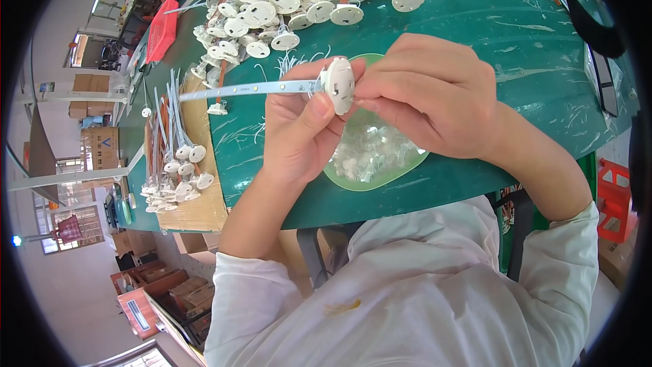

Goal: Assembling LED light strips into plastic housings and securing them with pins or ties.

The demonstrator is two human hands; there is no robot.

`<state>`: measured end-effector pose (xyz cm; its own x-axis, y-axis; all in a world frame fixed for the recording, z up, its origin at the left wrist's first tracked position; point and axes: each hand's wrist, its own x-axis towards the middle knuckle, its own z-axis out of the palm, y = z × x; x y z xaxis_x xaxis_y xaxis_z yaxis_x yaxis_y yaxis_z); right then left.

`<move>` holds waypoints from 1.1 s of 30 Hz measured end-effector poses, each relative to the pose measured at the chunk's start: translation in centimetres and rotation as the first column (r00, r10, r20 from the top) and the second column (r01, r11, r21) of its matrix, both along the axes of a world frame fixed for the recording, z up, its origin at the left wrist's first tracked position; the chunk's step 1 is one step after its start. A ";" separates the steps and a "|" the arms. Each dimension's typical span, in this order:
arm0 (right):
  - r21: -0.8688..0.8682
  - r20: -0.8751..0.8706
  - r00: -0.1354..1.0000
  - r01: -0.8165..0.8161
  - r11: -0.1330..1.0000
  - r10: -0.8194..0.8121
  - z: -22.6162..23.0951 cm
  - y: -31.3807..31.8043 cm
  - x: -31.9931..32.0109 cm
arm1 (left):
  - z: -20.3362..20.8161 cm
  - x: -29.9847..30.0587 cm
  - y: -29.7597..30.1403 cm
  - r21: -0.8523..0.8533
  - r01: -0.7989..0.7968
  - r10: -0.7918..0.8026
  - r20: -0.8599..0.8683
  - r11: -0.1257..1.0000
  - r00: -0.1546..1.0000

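My left hand [293, 132] is closed round the end of a thin LED strip [248, 89], its thumb against the back of the white round end cap [339, 86] fixed there. The cap's slotted face is turned to the right, and the strip runs off to the left. My right hand [441, 98] is pinched close beside that face; whatever its fingertips hold is too small or hidden to name. Below both hands lies a light green bowl [363, 185] with many small clear plastic pieces [373, 149] in it.
A large heap of white-capped strips [272, 10] covers the far side of the green table [489, 41]. More capped strips [183, 173] lie on cardboard [209, 197] at the left. Thin white wires [292, 62] lie behind my left hand. A red basket [161, 30] stands far left.
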<state>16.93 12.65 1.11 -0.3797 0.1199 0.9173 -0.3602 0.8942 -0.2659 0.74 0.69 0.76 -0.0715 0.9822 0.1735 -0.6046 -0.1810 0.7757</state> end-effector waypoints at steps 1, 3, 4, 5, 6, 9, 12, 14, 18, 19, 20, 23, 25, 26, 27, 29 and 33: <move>0.000 0.000 1.000 0.001 1.000 -0.001 -0.1 -0.1 -0.1 | -0.1 0.2 -0.1 0.005 -0.021 0.021 0.022 1.000 1.000; 0.058 -0.067 0.996 0.067 0.996 -0.063 -0.1 -0.3 -0.4 | -0.1 0.7 -0.3 0.012 -0.043 0.042 0.043 0.999 0.998; 0.059 -0.069 0.996 0.067 0.996 -0.063 -0.2 -0.5 -0.5 | 0.0 1.0 -0.4 -0.013 -0.073 0.074 0.057 0.997 0.996; 0.079 -0.096 0.990 0.109 0.991 -0.102 -0.4 -0.6 -0.6 | 0.1 1.3 -0.6 -0.039 -0.103 0.106 0.070 0.994 0.992; 0.097 -0.123 0.982 0.153 0.983 -0.141 -0.6 -0.8 -0.7 | 0.1 1.5 -0.8 -0.038 -0.102 0.104 0.069 0.994 0.992; 0.082 -0.163 0.972 0.185 0.979 -0.170 -0.8 -1.2 -0.9 | 0.1 1.9 -1.1 -0.082 -0.155 0.161 0.067 0.984 0.985; 0.053 -0.114 0.980 0.173 0.984 -0.166 -0.7 -1.4 -0.6 | 0.1 2.1 -1.0 -0.113 -0.163 0.172 0.071 0.980 0.983; 0.045 -0.099 0.982 0.166 0.985 -0.161 -0.7 -1.3 -0.4 | -0.2 2.3 -0.8 -0.095 -0.185 0.191 0.059 0.978 0.980; 0.042 -0.094 0.985 0.148 0.988 -0.144 -1.2 -0.8 -0.4 | -0.4 2.4 -0.4 -0.145 -0.181 0.191 0.055 0.973 0.980; 0.044 -0.095 0.985 0.149 0.988 -0.144 -1.2 -0.9 -0.5 | -0.5 2.4 -0.3 -0.135 -0.175 0.185 0.066 0.975 0.980; 0.038 -0.092 0.985 0.151 0.988 -0.147 -1.0 -0.9 -0.5 | -0.6 2.3 -0.3 -0.124 -0.172 0.182 0.077 0.977 0.980; 0.040 -0.035 0.991 0.131 0.991 -0.130 -0.7 -1.2 -0.9 | -0.2 2.0 -0.6 -0.126 -0.252 0.255 0.002 0.959 0.967; 0.065 0.005 0.997 0.079 0.995 -0.079 -0.4 -0.9 -1.2 | 0.7 1.3 -0.4 -0.103 -0.291 0.275 -0.142 0.951 0.951; 0.021 0.015 0.997 0.071 0.997 -0.072 -0.3 -0.9 -1.1 | 1.5 0.6 -0.3 -0.096 -0.300 0.262 -0.286 0.949 0.922; -0.020 0.026 0.998 0.063 0.998 -0.062 -0.2 -0.6 -1.0 | 3.2 0.0 -0.1 -0.107 -0.306 0.235 -0.424 0.946 0.874; 0.005 0.082 0.988 0.128 0.992 -0.128 0.8 -1.0 0.0 | 6.4 -3.9 -1.4 -0.075 -0.378 0.264 -0.593 0.923 0.761; 0.056 0.137 0.988 0.064 0.996 -0.071 1.2 -0.8 1.4 | 13.0 -15.6 -7.7 -0.043 -0.659 0.209 -0.931 0.751 0.299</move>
